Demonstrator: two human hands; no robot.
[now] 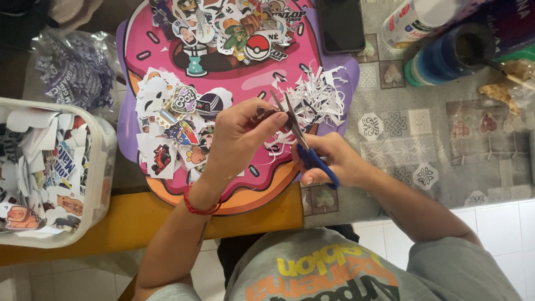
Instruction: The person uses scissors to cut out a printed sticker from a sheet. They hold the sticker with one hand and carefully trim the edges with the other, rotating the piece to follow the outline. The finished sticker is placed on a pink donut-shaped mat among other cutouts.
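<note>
Grey shirt fabric at 6 o'clock is cut off by the lower edge, above white floor tiles and the yellow table edge (139, 223). On the doughnut-shaped pink mat (167, 61), the right hand (334, 161) is closed through the blue handles of scissors (304, 142), blades parted around a small sticker (262, 118), its design unreadable, pinched by the left hand (237, 139). White paper trimmings (317, 97) lie at 1 o'clock, a tub of cut stickers (50, 167) at 9, and a dark phone (340, 25) at 12.

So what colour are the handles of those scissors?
Blue; the scissors sit in the right hand, clearest in the head view.
</note>
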